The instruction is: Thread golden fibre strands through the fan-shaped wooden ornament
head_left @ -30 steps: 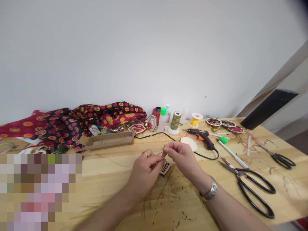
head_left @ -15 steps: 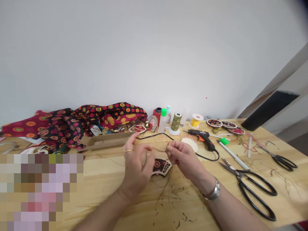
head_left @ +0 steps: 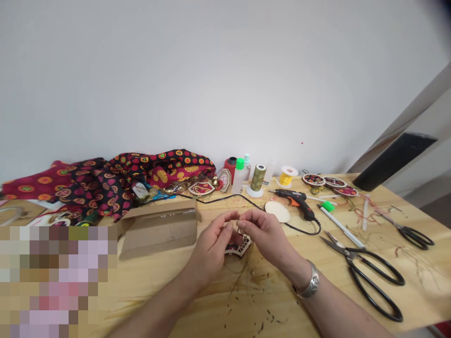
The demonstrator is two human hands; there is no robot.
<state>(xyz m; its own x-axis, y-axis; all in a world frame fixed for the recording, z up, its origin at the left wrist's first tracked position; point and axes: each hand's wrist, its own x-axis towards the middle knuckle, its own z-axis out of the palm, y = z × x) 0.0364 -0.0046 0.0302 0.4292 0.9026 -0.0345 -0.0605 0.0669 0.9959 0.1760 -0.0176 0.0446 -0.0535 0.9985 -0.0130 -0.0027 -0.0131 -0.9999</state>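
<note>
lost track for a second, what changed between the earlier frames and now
The left hand, open and apart half a second ago, has come back so its fingertips meet those of the right hand above the fan-shaped ornament. What they pinch is too fine to see. The cardboard box has tipped up, showing a broad face. The ornament, glue gun and scissors stayed put.

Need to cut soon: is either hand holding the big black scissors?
No, the big black scissors lie on the table, clear of the left hand and right hand.
</note>
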